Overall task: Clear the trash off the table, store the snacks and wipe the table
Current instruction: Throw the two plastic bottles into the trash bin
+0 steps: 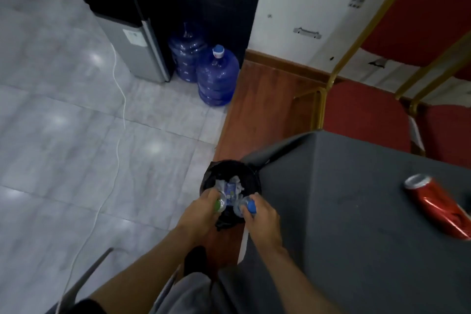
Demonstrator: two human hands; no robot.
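Both hands are over the black-lined trash bin at the corner of the grey worktop. The left hand has its fingers wrapped around a clear plastic bottle with a green cap; the right hand grips a bottle with a blue cap. Both bottles sit right at the bin's mouth, above crumpled trash inside. On the worktop, well apart, a red snack can lies on its side.
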